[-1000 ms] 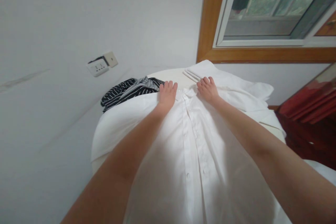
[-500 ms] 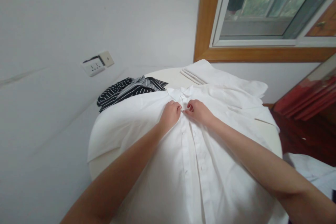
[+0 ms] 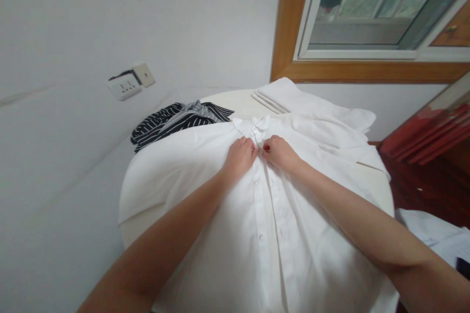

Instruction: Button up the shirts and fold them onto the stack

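A white button-up shirt [image 3: 227, 234] lies spread with its collar away from me and its sleeves out to both sides. Just below the collar, my left hand [image 3: 240, 156] pinches one edge of the front placket. Facing it closely, my right hand [image 3: 279, 152] has its fingers curled and pinched on the other front edge. The fingertips of both hands almost meet there; the button between them is too small to make out. Farther down, the two front edges lie slightly apart, with small buttons along the left one.
The shirt covers most of a round cream table [image 3: 235, 100]. At the back left lies a black-and-white striped cloth [image 3: 172, 122]; folded white cloth [image 3: 281, 95] is at the back right. A wall socket [image 3: 127, 86], a window [image 3: 367, 10] and red fabric [image 3: 429, 134] surround the table.
My fingers have shifted slightly at the placket below the collar, the left fingertips reaching a little farther right. The view has tilted slightly. Otherwise the shirt lies the same.
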Demonstrator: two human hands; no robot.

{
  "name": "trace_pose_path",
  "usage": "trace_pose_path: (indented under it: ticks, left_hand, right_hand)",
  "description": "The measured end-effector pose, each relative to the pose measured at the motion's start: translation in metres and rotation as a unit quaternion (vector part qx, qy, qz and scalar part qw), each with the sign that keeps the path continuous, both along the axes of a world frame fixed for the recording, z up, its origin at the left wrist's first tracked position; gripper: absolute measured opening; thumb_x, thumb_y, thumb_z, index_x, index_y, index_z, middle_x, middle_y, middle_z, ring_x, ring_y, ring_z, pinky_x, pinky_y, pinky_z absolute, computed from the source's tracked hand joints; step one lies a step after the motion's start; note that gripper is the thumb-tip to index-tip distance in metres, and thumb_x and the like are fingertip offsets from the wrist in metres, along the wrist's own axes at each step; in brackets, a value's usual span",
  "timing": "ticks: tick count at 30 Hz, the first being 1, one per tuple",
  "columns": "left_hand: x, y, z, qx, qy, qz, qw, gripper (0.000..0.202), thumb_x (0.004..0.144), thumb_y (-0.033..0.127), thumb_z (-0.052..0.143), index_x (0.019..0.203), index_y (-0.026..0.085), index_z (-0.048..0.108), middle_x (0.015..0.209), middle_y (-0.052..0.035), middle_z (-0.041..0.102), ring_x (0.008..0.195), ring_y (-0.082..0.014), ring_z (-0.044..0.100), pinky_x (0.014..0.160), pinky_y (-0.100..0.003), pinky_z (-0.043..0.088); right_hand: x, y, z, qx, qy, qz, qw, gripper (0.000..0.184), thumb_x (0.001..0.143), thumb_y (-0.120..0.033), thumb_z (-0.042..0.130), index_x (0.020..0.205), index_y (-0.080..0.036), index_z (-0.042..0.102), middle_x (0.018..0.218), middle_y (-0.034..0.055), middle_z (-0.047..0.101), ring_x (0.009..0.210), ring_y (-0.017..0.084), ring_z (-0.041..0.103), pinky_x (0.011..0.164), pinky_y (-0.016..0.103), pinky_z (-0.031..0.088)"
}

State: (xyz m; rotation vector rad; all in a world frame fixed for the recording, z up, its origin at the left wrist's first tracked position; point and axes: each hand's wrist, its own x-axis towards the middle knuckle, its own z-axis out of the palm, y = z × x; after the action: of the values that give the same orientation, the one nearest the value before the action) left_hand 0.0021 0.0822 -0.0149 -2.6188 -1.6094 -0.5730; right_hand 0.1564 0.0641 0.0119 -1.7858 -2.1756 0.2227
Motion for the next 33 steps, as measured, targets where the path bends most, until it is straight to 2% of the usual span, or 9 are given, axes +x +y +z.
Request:
trace_pose_path:
  ticks: [2, 4, 8, 11, 14, 17, 22, 28, 33]
  left_hand:
    - [0.001, -0.002, 0.002, -0.004, 0.032, 0.013, 0.999, 0.02, 0.094, 0.034, 0.049, 0.094, 0.017, 0.06, 0.096, -0.0092, 0.063, 0.093, -0.023, 0.059, 0.083, -0.033, 0.045]
    - [0.002, -0.002, 0.004, -0.007, 0.061, 0.013, 0.998, 0.022, 0.095, 0.033, 0.046, 0.094, 0.017, 0.06, 0.095, -0.0095, 0.065, 0.092, -0.0231, 0.061, 0.08, -0.033, 0.045]
    - [0.001, 0.0, 0.004, -0.003, 0.058, -0.007, 0.998, 0.02, 0.094, 0.026, 0.043, 0.09, 0.018, 0.061, 0.091, -0.0085, 0.066, 0.088, -0.0224, 0.062, 0.077, -0.033, 0.045]
    - [-0.002, 0.004, 0.002, -0.014, -0.01, -0.017, 1.0, 0.021, 0.094, 0.025, 0.044, 0.08, 0.019, 0.059, 0.083, -0.0059, 0.065, 0.081, -0.0204, 0.061, 0.074, -0.031, 0.044]
    - [-0.006, 0.007, 0.0, -0.032, -0.091, -0.013, 0.995, 0.024, 0.094, 0.03, 0.045, 0.074, 0.02, 0.056, 0.076, -0.0029, 0.062, 0.075, -0.0177, 0.059, 0.07, -0.028, 0.043]
    - [-0.006, 0.008, -0.003, -0.034, -0.129, -0.01, 0.991, 0.023, 0.094, 0.03, 0.045, 0.075, 0.021, 0.056, 0.076, -0.0025, 0.062, 0.074, -0.0173, 0.058, 0.07, -0.028, 0.043]
    - [-0.003, 0.008, -0.007, -0.027, -0.115, -0.015, 0.993, 0.021, 0.095, 0.028, 0.043, 0.081, 0.02, 0.057, 0.084, -0.0047, 0.065, 0.083, -0.0193, 0.06, 0.077, -0.03, 0.044]
    - [-0.002, 0.007, -0.007, -0.013, -0.062, -0.015, 0.998, 0.019, 0.094, 0.023, 0.043, 0.082, 0.02, 0.057, 0.087, -0.0061, 0.065, 0.087, -0.021, 0.06, 0.08, -0.032, 0.044]
    - [-0.001, 0.009, -0.007, -0.024, -0.081, 0.011, 0.996, 0.02, 0.095, 0.025, 0.043, 0.083, 0.02, 0.059, 0.091, -0.0074, 0.067, 0.091, -0.0218, 0.06, 0.086, -0.034, 0.044]
  right_hand:
    - [0.005, 0.004, 0.001, -0.03, 0.071, 0.011, 0.997, 0.014, 0.078, -0.018, 0.057, 0.073, -0.013, 0.069, 0.072, 0.008, 0.069, 0.068, 0.017, 0.062, 0.067, 0.024, 0.042]
    - [0.01, 0.009, 0.0, -0.068, 0.184, 0.002, 0.981, 0.012, 0.076, -0.019, 0.058, 0.07, -0.015, 0.067, 0.059, 0.0027, 0.064, 0.059, 0.015, 0.06, 0.063, 0.024, 0.042]
    - [0.009, 0.017, -0.016, -0.066, 0.397, -0.021, 0.915, 0.014, 0.075, -0.028, 0.058, 0.07, -0.016, 0.063, 0.056, -0.001, 0.06, 0.052, 0.012, 0.053, 0.055, 0.023, 0.04]
    - [0.005, 0.016, -0.032, -0.067, 0.475, -0.03, 0.877, 0.018, 0.073, -0.034, 0.06, 0.07, -0.016, 0.063, 0.055, -0.0018, 0.058, 0.05, 0.011, 0.05, 0.052, 0.023, 0.039]
    - [0.002, 0.012, -0.042, -0.079, 0.506, -0.022, 0.859, 0.019, 0.07, -0.034, 0.063, 0.074, -0.015, 0.064, 0.059, -0.0012, 0.06, 0.054, 0.011, 0.054, 0.055, 0.023, 0.041]
    - [0.001, 0.01, -0.044, -0.078, 0.508, -0.006, 0.858, 0.018, 0.07, -0.034, 0.063, 0.074, -0.016, 0.065, 0.061, -0.0007, 0.061, 0.057, 0.012, 0.057, 0.058, 0.024, 0.044]
    - [0.001, 0.011, -0.04, -0.07, 0.516, -0.001, 0.854, 0.018, 0.07, -0.033, 0.064, 0.075, -0.016, 0.066, 0.061, -0.0006, 0.061, 0.057, 0.013, 0.057, 0.059, 0.025, 0.045]
    - [0.0, 0.008, -0.032, -0.048, 0.551, -0.008, 0.833, 0.02, 0.069, -0.033, 0.065, 0.08, -0.016, 0.065, 0.066, -0.0006, 0.063, 0.058, 0.012, 0.057, 0.059, 0.025, 0.047]
    - [-0.001, 0.009, -0.038, -0.07, 0.513, -0.008, 0.855, 0.018, 0.07, -0.032, 0.065, 0.078, -0.015, 0.066, 0.06, -0.0013, 0.061, 0.056, 0.013, 0.057, 0.058, 0.025, 0.047]
